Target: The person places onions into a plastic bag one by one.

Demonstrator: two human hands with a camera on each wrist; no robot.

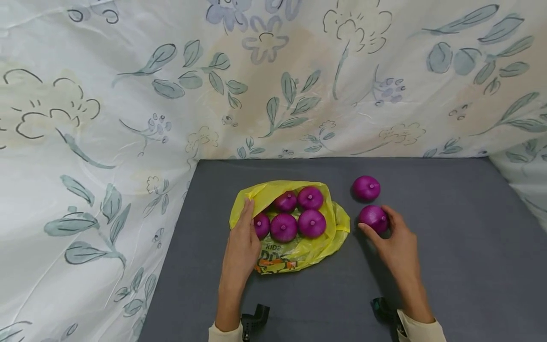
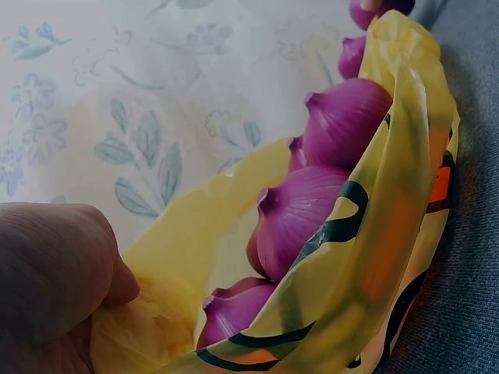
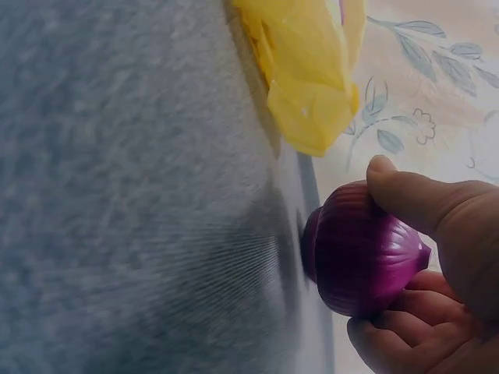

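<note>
On the grey table [image 1: 427, 285] lies a yellow bag [image 1: 299, 251] with five purple onions inside (all stem up). The left hand [image 1: 242, 242] pinches the bag's left edge, holding its mouth wide. The right hand [image 1: 395, 242] curls thumb and fingers round an onion [image 1: 373, 217] resting on the table just right of the bag; another onion [image 1: 366, 187] sits just behind it.
</note>
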